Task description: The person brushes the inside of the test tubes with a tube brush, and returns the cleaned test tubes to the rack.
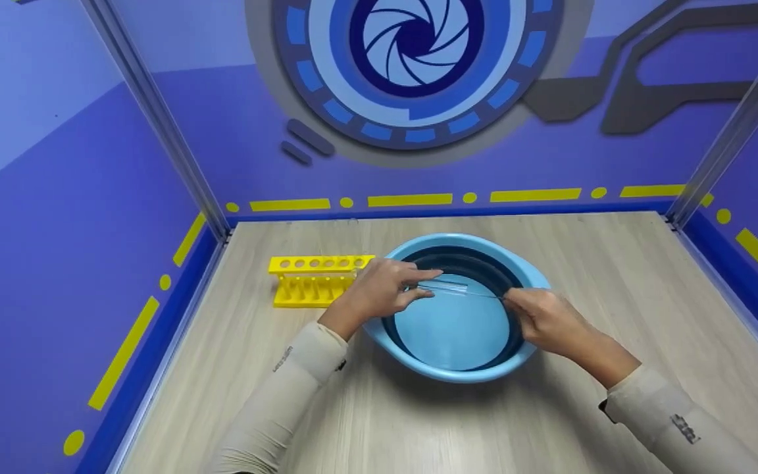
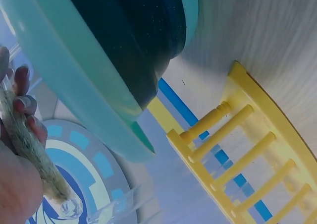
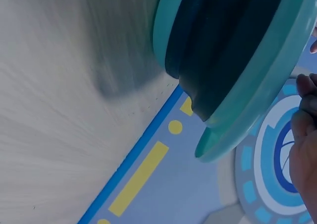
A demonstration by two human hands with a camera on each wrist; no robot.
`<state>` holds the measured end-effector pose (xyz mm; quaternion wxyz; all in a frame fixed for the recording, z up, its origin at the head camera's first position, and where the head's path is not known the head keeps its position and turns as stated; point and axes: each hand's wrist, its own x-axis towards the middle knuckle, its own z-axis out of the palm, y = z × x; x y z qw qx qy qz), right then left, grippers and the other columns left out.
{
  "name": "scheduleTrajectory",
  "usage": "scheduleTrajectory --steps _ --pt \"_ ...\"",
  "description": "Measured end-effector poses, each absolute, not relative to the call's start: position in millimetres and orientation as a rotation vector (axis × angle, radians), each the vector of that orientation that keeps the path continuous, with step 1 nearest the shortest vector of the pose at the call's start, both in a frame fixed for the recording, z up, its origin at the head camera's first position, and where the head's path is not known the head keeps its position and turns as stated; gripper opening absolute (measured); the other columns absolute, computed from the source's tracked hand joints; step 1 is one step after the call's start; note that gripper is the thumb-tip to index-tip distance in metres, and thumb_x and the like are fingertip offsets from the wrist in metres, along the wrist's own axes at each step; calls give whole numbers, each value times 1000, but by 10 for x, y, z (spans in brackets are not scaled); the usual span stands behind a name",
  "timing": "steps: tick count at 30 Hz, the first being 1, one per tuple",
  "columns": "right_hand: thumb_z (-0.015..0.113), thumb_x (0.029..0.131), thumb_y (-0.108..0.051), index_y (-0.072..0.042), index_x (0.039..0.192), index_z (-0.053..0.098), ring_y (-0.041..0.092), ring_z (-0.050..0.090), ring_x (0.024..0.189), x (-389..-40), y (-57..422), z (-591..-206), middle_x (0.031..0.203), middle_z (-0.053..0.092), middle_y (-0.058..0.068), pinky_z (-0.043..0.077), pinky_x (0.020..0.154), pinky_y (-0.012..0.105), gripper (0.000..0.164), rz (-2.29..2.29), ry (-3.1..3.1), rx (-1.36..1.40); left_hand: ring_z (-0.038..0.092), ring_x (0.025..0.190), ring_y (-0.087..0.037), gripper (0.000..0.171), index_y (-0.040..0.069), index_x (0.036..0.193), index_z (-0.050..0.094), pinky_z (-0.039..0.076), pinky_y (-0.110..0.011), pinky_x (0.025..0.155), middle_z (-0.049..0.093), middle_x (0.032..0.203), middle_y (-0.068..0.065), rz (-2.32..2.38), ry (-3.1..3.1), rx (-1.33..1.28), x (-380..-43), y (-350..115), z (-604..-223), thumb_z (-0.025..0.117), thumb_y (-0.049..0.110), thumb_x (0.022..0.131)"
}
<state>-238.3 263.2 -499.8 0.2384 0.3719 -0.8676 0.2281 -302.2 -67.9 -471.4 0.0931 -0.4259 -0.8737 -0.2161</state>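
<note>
My left hand holds a clear glass test tube sideways over the blue basin. In the left wrist view the fingers wrap around the tube, its rounded end pointing down past the palm. Pale bristles of a tube brush fill much of the tube. A thin wire handle runs from the tube's open side to my right hand, which pinches it with curled fingers at the basin's right rim. In the right wrist view only part of that hand shows.
A yellow test tube rack stands left of the basin, its right end partly behind my left hand. Clear tube shapes show near the rack in the left wrist view. Blue-purple panels enclose the wooden table at the back and sides.
</note>
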Motion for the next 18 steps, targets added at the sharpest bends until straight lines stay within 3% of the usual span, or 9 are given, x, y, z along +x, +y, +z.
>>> scheduleTrajectory --steps 6,12,14,18 --pt "75 84 13 -7 96 68 16 72 68 -2399 2732 -5019 79 73 7 64 64 30 25 385 -2199 1097 42 52 -9 44 38 146 65 34 -19 53 50 64 3 -757 -2699 -1230 -3024 -752 -4727 70 45 103" --pt "65 77 15 -6 94 68 17 70 63 -2398 2851 -5046 77 71 7 60 56 27 28 265 -2100 1098 40 50 -9 42 37 144 67 35 -21 53 68 71 4 -798 -2732 -1222 -3024 -829 -4762 71 44 103" --pt "67 78 17 -6 94 68 16 70 64 -2395 2870 -5060 77 71 7 61 58 27 29 296 -2128 1093 43 51 -10 42 36 143 67 38 -21 54 77 83 6 -794 -2726 -1219 -3024 -846 -4779 71 45 103" --pt "70 86 16 -7 93 69 7 65 65 -2384 2891 -5075 75 71 5 62 62 25 25 491 -2293 1058 59 66 -9 39 33 142 70 54 -20 69 83 106 7 -726 -2658 -1207 -3034 -865 -4835 70 42 104"
